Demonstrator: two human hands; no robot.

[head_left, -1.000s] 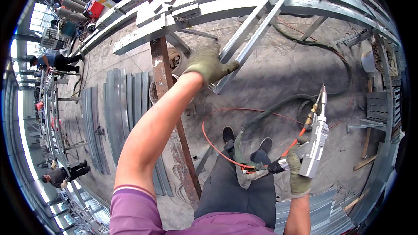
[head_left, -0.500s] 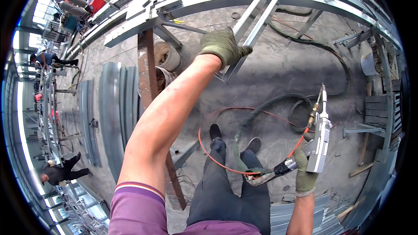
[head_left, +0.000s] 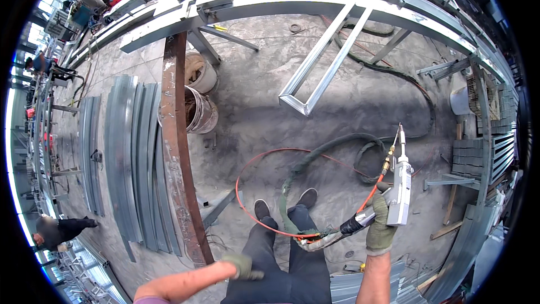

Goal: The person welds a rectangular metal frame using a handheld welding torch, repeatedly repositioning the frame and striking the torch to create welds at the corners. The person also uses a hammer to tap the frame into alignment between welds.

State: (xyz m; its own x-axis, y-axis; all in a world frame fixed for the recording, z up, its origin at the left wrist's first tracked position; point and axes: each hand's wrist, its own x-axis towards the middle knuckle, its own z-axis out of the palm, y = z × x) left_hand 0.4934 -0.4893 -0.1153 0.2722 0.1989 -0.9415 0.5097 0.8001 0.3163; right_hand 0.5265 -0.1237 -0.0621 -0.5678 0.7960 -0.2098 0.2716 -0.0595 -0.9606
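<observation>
My right hand (head_left: 381,228), in an olive-green glove, is wrapped round the grip of a silver handheld laser welding gun (head_left: 399,194). Its slim tip points away from me, and brass fittings with an orange hose (head_left: 368,199) run alongside. From the back of the grip, a dark sleeved cable (head_left: 295,200) loops over my legs and onto the floor. Low over my left thigh is my gloved left hand (head_left: 244,268), its fingers loosely out and holding nothing. Ahead, a narrow frame of shiny square metal tube (head_left: 306,101) juts from the long steel beam toward me, untouched.
A long galvanized beam (head_left: 270,8) crosses the far side. On the left stand a rusty brown beam (head_left: 179,152), two buckets (head_left: 201,111) and stacked grey metal profiles (head_left: 132,163). Metal bars (head_left: 469,155) lie at the right. Two people (head_left: 62,232) are far left.
My left hand has let go of the tube frame's near end and come back toward my body. The welding gun stays in my right hand; the whole view has shifted slightly.
</observation>
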